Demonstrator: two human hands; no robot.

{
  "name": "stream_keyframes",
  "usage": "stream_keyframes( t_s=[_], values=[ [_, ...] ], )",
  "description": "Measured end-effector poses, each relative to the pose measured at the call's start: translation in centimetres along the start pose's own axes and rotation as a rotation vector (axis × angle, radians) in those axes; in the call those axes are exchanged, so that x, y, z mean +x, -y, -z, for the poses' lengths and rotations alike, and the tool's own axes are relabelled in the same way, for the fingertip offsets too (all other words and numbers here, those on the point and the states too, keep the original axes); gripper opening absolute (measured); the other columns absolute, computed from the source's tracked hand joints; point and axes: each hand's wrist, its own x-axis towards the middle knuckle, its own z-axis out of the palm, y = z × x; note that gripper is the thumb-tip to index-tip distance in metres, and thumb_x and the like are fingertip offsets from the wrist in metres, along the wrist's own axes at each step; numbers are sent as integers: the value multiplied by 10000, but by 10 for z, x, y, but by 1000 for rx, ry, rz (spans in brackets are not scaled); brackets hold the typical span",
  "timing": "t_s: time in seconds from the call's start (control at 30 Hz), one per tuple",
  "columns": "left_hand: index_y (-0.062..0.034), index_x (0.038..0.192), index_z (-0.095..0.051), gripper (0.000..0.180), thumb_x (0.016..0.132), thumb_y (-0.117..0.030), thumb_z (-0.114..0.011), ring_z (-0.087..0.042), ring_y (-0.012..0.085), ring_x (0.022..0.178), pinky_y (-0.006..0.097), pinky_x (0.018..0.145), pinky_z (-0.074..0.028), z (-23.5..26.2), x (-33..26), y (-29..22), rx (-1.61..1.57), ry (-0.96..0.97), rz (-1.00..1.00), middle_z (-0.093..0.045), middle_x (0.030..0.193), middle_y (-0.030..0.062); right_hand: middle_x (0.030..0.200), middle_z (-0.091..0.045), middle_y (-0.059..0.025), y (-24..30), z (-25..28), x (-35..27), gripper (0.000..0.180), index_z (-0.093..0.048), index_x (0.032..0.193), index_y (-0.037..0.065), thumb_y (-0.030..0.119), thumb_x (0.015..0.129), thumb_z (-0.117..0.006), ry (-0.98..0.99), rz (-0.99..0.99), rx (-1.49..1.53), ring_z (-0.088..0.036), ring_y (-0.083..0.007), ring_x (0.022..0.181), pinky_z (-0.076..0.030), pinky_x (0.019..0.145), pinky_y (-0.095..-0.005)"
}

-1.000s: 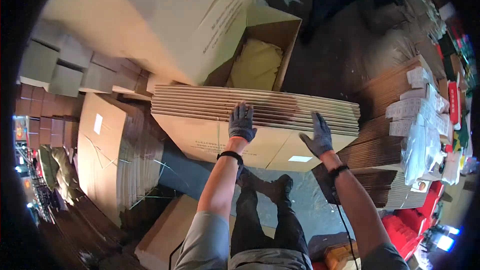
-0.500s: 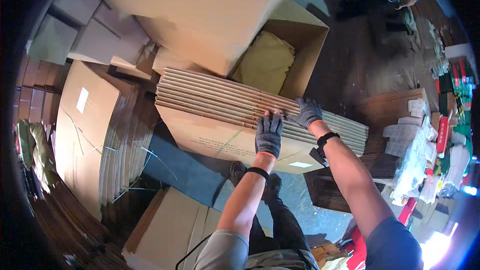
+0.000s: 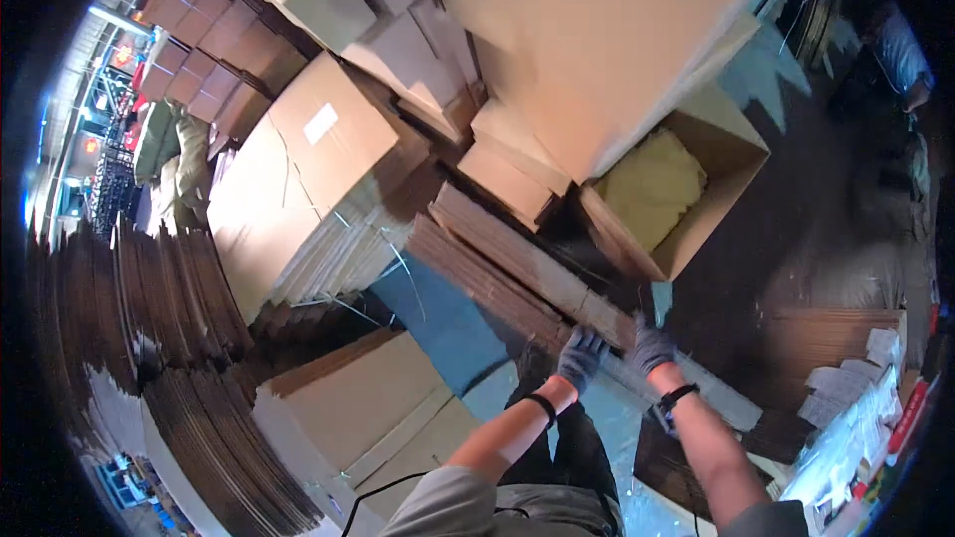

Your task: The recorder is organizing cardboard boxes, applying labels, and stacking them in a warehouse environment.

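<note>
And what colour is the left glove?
The left glove is grey, seen best in the head view.

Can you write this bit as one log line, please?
left hand: gloved, at flat cartons | right hand: gloved, at same cartons | beyond: open box, yellow material inside

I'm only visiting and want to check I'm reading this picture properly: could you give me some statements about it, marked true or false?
1. The left hand and right hand are both gloved in grey. True.
2. The hands are at opposite edges of the picture. False: they are close together.
3. Both hands are at the flattened cardboard. True.
4. The open box contains bright red material. False: its contents are yellowish.
5. Only the left wrist wears a band. False: each wrist has a black band.
6. The cardboard stack on the left bears a white label. True.
</note>
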Motion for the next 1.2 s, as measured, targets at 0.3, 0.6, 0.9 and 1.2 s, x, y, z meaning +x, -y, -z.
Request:
stream_keyframes(
  t_s=[0.3, 0.6, 0.9, 1.2],
  values=[
    [-69, 1306, -613, 471, 903, -310, -562, -552, 397, 1238, 575, 1006, -420, -12, -93, 10, -260, -72, 4, -612, 1291, 220, 1049, -681, -205, 61, -94, -57, 267, -644, 1104, 71, 236, 906, -575, -305, 242, 187, -652, -448, 946, -519, 754, -527],
    [-153, 1530, -380, 568, 1023, -400, -447, -296, 353, 1453, 603, 1136, -243, -46, -97, -17, -136, 281, 122, -392, 1554, 141, 995, -639, -187, 37, -141, -85, 380, -560, 1298, 103, 165, 926, -520, -539, 201, 128, -656, -378, 896, -536, 717, -498],
    [-157, 1556, -339, 594, 1026, -413, -424, -275, 384, 1464, 620, 1143, -223, -25, -138, -11, 151, 583, -27, -343, 1592, 145, 1004, -653, -191, 53, -136, -93, 328, -565, 1258, 107, 164, 941, -499, -397, 221, 214, -664, -382, 891, -534, 722, -498],
    [-153, 1564, -323, 598, 1024, -395, -410, -240, 377, 1488, 628, 1173, -176, -67, -157, -4, 208, 222, -26, -302, 1618, 134, 1031, -652, -199, 61, -132, -100, 320, -569, 1261, 119, 176, 956, -490, -378, 260, 174, -661, -399, 934, -534, 747, -504]
  ],
)
